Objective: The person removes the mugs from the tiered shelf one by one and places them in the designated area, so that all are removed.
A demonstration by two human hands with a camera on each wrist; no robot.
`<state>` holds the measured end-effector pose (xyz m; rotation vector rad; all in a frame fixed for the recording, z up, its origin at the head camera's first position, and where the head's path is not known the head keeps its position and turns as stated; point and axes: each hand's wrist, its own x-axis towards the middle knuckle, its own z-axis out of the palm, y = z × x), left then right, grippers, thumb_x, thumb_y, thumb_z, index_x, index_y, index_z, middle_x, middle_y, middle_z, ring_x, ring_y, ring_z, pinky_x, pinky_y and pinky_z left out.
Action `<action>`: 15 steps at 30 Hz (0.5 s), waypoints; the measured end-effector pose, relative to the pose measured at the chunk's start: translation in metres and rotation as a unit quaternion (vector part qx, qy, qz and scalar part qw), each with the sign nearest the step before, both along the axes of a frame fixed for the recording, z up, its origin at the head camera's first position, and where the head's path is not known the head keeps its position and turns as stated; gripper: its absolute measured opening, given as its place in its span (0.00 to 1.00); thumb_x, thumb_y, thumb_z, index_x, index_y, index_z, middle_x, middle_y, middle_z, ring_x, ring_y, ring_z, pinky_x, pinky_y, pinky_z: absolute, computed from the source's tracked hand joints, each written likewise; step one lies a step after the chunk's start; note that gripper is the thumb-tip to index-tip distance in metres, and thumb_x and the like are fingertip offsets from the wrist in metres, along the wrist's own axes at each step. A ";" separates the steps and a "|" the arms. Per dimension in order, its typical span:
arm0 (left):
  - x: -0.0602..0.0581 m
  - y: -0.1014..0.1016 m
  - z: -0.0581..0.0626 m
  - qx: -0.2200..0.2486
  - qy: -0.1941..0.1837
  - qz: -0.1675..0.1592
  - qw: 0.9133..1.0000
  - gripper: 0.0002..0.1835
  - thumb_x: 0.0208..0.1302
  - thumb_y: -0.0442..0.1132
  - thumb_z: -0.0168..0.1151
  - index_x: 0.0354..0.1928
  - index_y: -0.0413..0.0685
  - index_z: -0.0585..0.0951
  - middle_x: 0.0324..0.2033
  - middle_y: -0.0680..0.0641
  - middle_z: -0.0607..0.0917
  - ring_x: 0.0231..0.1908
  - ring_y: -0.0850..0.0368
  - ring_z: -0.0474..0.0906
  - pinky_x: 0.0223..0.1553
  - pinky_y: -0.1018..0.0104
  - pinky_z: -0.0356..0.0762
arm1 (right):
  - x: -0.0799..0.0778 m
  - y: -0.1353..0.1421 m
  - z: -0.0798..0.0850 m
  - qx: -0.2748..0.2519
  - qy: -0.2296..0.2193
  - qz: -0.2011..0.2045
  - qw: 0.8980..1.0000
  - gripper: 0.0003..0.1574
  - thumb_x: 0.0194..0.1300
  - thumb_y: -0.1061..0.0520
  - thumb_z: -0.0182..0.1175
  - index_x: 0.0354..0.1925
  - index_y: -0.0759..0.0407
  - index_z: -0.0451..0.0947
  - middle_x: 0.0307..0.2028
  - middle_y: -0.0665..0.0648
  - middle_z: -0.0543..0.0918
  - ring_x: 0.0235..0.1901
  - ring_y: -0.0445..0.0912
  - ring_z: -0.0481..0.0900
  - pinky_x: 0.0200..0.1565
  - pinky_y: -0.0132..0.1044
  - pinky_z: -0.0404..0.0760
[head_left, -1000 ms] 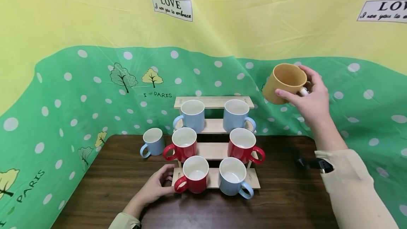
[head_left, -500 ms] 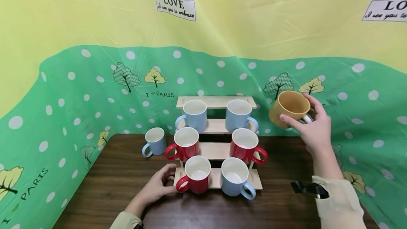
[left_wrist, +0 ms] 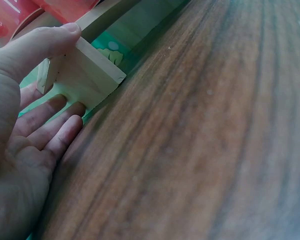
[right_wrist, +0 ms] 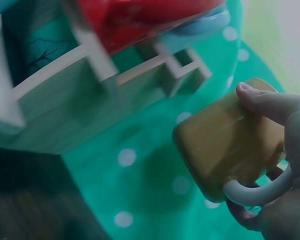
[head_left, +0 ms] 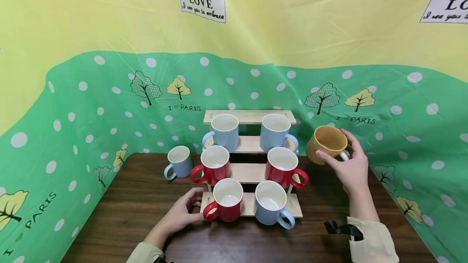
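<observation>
My right hand (head_left: 352, 164) grips a mustard-yellow mug (right_wrist: 230, 145) with a white handle, tilted a little and held up right of the rack. Its thumb lies on the near side, and the handle faces the palm. My left hand (head_left: 180, 211) holds the lower left end of the stepped wooden rack (head_left: 251, 172). In the left wrist view its thumb (left_wrist: 50, 42) rests on the shelf edge and the fingers reach the side panel. Closest to that hand on the bottom shelf is a red mug (head_left: 232, 210), beside a light blue mug (head_left: 268, 214).
Higher steps carry a red mug (head_left: 219, 173) and another red mug (head_left: 279, 173), then two light blue mugs (head_left: 228, 139). One more light blue mug (head_left: 181, 166) stands on the dark wooden table (head_left: 146, 198), left of the rack. A green and yellow printed cloth (head_left: 256, 31) hangs behind.
My right hand has lowered the yellow mug from high on the right to near the rack's right side. My left hand stays at the rack's lower left end.
</observation>
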<state>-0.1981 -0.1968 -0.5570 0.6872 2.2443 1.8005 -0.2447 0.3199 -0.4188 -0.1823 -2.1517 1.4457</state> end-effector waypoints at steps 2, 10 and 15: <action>0.000 0.000 0.000 -0.002 -0.001 0.002 1.000 0.38 0.66 0.35 0.78 0.73 0.37 0.70 0.58 0.35 0.85 0.53 0.48 0.85 0.58 0.67 0.81 | -0.001 -0.001 -0.007 0.002 -0.009 -0.001 1.000 0.64 0.57 0.56 0.86 0.84 0.38 0.64 0.77 0.54 0.72 0.72 0.48 0.66 0.70 0.48 0.66; 0.000 -0.001 -0.001 -0.007 -0.005 0.003 1.000 0.38 0.67 0.36 0.78 0.74 0.38 0.70 0.59 0.35 0.85 0.54 0.47 0.84 0.59 0.66 0.81 | -0.004 -0.003 -0.035 0.011 -0.036 -0.006 0.999 0.66 0.56 0.52 0.87 0.85 0.42 0.62 0.79 0.58 0.69 0.75 0.56 0.64 0.74 0.64 0.64; 0.000 -0.001 -0.002 -0.012 -0.005 0.006 1.000 0.38 0.67 0.37 0.78 0.74 0.39 0.71 0.59 0.36 0.85 0.54 0.46 0.84 0.59 0.66 0.81 | -0.007 0.000 -0.052 0.018 -0.043 -0.001 0.999 0.67 0.57 0.52 0.86 0.85 0.45 0.62 0.81 0.61 0.67 0.77 0.60 0.63 0.76 0.70 0.62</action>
